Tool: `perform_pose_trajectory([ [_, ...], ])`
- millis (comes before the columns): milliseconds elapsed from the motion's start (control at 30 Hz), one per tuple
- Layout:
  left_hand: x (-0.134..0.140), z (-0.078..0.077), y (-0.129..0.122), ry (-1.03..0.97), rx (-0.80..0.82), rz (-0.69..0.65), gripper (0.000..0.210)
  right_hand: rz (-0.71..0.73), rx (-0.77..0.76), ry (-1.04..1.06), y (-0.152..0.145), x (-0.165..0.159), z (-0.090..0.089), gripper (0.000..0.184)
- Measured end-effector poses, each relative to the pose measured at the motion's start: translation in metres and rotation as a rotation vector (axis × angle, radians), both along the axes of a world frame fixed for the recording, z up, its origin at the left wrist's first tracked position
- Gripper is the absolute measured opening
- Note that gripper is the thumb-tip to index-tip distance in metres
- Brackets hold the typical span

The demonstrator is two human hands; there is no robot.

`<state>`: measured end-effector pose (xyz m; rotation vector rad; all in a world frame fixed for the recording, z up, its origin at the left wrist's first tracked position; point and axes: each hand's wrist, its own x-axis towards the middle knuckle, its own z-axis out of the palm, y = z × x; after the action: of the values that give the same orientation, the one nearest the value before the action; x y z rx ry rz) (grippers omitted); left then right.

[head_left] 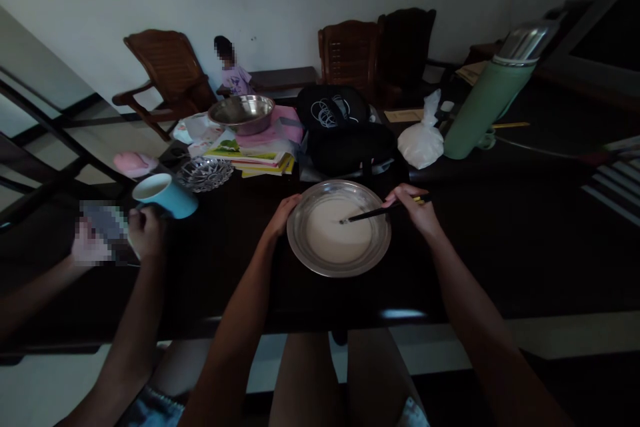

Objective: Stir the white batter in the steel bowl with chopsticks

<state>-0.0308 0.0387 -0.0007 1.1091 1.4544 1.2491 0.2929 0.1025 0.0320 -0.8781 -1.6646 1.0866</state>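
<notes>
A wide metal bowl [299, 243] stands on the dark table in front of me, with a pale, smooth liquid [336, 240] inside. My left hand [283, 215] grips the bowl's left rim, its fingers partly hidden at the edge. Over the right rim, my right hand [414, 208] is closed around dark chopsticks [373, 213]. Their tips dip into the liquid near the middle of the bowl. Behind the bowl, to the right, sits a tied clear plastic bag of white powder [421, 145].
At left, another person's hands [145, 233] hold a blurred object beside a blue mug [170, 197]. Behind are a glass dish [206, 175], a second metal bowl [243, 117] on books, and a black bag [345, 137]. A green thermos [487, 107] stands right. Another person [236, 77] is beyond the table.
</notes>
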Motion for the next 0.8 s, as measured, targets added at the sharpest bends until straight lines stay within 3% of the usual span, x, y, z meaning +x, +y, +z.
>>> perform_pose_trajectory([
  [167,0.001,-0.002,0.001,-0.043,0.005,-0.013,0.034,0.122,-0.074,0.027,-0.003,0.001,-0.001,0.046],
  [300,0.001,-0.001,0.000,-0.041,0.001,-0.018,0.035,0.233,0.050,-0.105,-0.008,-0.010,0.000,0.044],
  [433,-0.001,-0.003,0.001,-0.035,-0.011,-0.011,0.033,0.155,0.116,-0.118,-0.007,-0.010,0.001,0.038],
  [567,-0.003,-0.008,0.002,-0.022,-0.023,0.015,0.032,0.013,0.023,-0.014,-0.002,0.000,0.001,0.042],
  [700,-0.004,-0.008,0.002,-0.030,-0.021,0.044,0.031,0.094,-0.075,0.042,-0.003,0.002,-0.001,0.046],
  [800,-0.002,-0.006,0.001,-0.050,-0.015,0.013,0.032,0.200,-0.034,-0.022,-0.007,-0.005,-0.001,0.043],
])
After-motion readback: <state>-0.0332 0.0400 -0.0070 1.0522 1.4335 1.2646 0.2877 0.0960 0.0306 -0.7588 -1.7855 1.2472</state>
